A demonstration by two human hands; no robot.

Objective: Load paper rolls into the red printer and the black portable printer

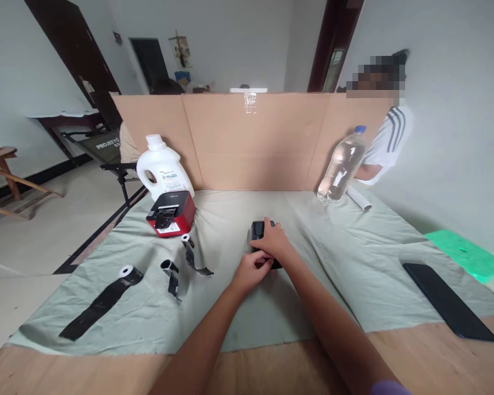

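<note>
head view: small black device point(257, 229) is sitting mid-table on a pale green cloth point(247, 318). right hand point(274, 241) is lying over it, fingers wrapping its top; left hand point(250, 270) is curling in, pinching its near end. cloth is covering a wooden table point(66, 373). left of the hands, three black ribbon rolls point(172, 274) are lying loose, with a red printer point(171, 214) and white jug point(163, 167) behind. a water bottle point(342, 164) is leaning at a cardboard screen point(247, 142). a dark flat slab point(448, 300) is lying far right.

Matt black plastic device point(257, 229), creased matt cloth point(239, 307), brown cardboard screen point(251, 142), clear plastic bottle point(342, 164)
</note>
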